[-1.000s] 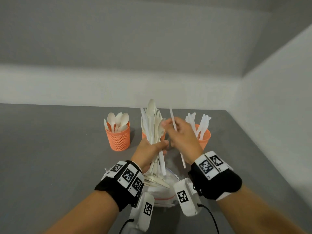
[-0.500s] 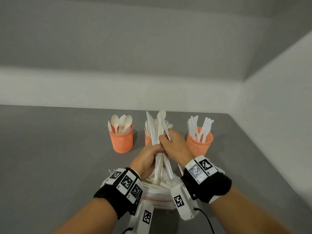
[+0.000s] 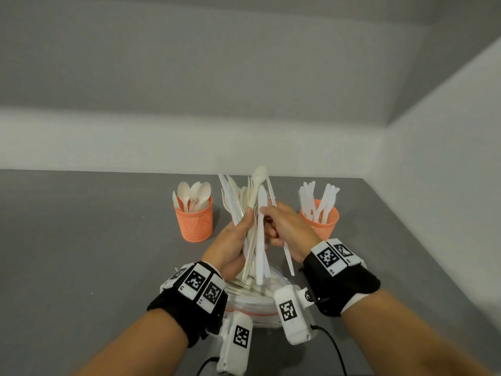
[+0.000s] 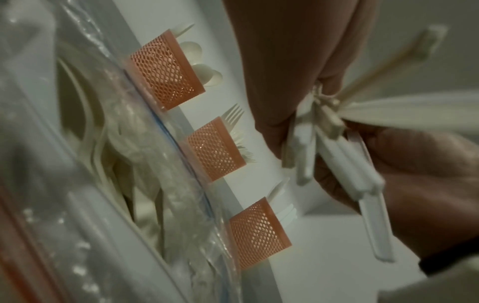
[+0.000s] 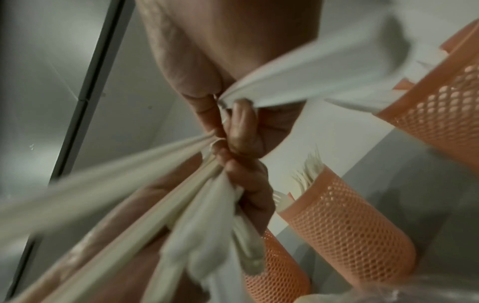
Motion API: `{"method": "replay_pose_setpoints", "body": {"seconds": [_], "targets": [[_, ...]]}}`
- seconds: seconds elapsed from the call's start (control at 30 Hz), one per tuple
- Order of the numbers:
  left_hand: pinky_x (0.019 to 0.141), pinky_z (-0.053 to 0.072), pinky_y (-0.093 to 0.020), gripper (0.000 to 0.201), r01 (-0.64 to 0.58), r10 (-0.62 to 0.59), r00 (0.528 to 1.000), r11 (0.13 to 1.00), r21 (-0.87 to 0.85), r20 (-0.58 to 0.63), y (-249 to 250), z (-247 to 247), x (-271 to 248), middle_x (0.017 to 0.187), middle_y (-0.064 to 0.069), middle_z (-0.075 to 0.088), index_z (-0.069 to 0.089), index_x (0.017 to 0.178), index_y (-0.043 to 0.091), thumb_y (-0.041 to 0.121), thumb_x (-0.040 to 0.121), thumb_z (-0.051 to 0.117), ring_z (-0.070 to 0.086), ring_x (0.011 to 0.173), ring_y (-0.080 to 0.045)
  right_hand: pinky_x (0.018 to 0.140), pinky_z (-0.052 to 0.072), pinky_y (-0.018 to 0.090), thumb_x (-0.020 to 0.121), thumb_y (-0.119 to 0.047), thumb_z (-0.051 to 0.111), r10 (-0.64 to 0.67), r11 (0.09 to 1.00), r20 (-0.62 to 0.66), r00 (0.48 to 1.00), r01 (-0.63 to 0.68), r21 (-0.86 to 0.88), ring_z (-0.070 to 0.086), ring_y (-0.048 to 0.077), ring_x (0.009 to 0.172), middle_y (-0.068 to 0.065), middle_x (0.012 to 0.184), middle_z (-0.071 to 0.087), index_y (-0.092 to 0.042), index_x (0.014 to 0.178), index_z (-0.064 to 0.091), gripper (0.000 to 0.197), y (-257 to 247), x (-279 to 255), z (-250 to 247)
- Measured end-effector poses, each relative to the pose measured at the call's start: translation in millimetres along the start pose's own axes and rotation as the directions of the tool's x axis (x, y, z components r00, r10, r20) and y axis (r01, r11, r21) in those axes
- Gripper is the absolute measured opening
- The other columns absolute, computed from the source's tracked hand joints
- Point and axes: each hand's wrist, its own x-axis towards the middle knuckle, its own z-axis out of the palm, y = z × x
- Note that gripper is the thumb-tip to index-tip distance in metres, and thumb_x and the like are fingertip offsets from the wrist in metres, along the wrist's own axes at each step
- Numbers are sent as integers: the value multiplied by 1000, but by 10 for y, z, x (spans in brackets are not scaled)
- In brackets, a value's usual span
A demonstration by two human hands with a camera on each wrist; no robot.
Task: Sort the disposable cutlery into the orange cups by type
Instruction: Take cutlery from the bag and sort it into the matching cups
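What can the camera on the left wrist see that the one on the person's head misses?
Only the left wrist view shows the middle cup in the open, with forks standing in it; the head view hides it behind the hands.

Only the head view shows both wristbands, the grey table and the corner of the walls.

Both show the spoon cup, the knife cup, the clear bag of cutlery, and the left hand gripping a mixed bundle while the right hand pinches pieces.
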Motion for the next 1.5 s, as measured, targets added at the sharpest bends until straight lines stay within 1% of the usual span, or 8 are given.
{"method": "replay_pose_setpoints", "body": {"seconds": [0.17, 0.27, 0.47, 0.7, 1.0, 1.23, 1.4, 1.5], "targets": [[80, 58, -36, 27, 30, -29, 999, 998, 47, -16, -6, -22, 20, 94, -22, 68, 62, 112, 1, 16, 92, 52, 69, 81, -27, 44, 47, 20, 95, -11, 34, 31, 993, -18, 999, -33, -114, 54, 9, 46, 0, 54, 54, -16, 82, 48, 20, 1, 13, -54], [72, 51, -28, 12, 55, -58, 998, 991, 124, 18, 49, -10, 15, 66, -7, 65, 63, 92, 0, 7, 90, 53, 62, 61, -15, 46, 46, 23, 95, -13, 29, -5, 970, -1, 1000, 4, -242, 54, 12, 45, 0, 52, 52, -13, 93, 44, 15, 3, 20, -109], [84, 45, -39, 13, 91, -82, 995, 979, 180, -57, 112, 5, 26, 65, -15, 55, 62, 75, 1, -1, 84, 53, 54, 70, -29, 39, 40, 19, 100, -26, 34, -126, 934, 4, 992, 120, -337, 48, 9, 42, -3, 59, 50, -26, 117, 41, 18, 59, 12, -150], [47, 51, -21, 3, 36, -32, 978, 999, 17, -205, 134, -26, 149, 47, 0, 56, 61, 85, 1, -1, 85, 59, 57, 44, -9, 35, 26, 17, 88, -19, 61, -86, 977, -67, 994, 71, -200, 32, 3, 34, -11, 46, 45, -13, 88, 58, 7, 275, -48, -230], [81, 54, -45, 17, 146, -155, 967, 987, -61, -203, 189, -94, 214, 93, -19, 65, 63, 95, 1, 1, 82, 53, 66, 87, -31, 40, 33, 11, 87, -12, 60, -6, 932, 111, 994, 46, -361, 46, -3, 37, -8, 65, 56, -16, 97, 63, 12, 303, -42, -259], [78, 58, -39, 23, 90, -101, 981, 993, -72, -164, 216, -100, 189, 81, -11, 71, 67, 92, 4, -7, 84, 48, 71, 74, -22, 43, 25, 15, 89, -11, 51, 136, 926, 100, 986, -91, -366, 38, 4, 45, -2, 65, 60, -23, 84, 57, 15, 359, -7, -465], [89, 50, -44, 26, 67, -62, 985, 997, 25, -160, 196, 25, 181, 98, -20, 69, 64, 103, -2, -8, 84, 47, 67, 90, -30, 57, 41, 5, 97, -30, 44, -68, 914, 127, 990, 113, -389, 58, -8, 57, -15, 71, 60, -28, 107, 58, 18, 359, 26, -341], [77, 56, -38, 19, 58, -61, 978, 998, -19, -200, 215, 18, 203, 82, -17, 72, 64, 93, -3, -10, 84, 48, 71, 75, -25, 55, 41, 15, 98, -35, 37, -76, 902, 85, 993, 105, -419, 48, 5, 50, -9, 61, 50, -33, 87, 55, 22, 402, 60, -383]]}}
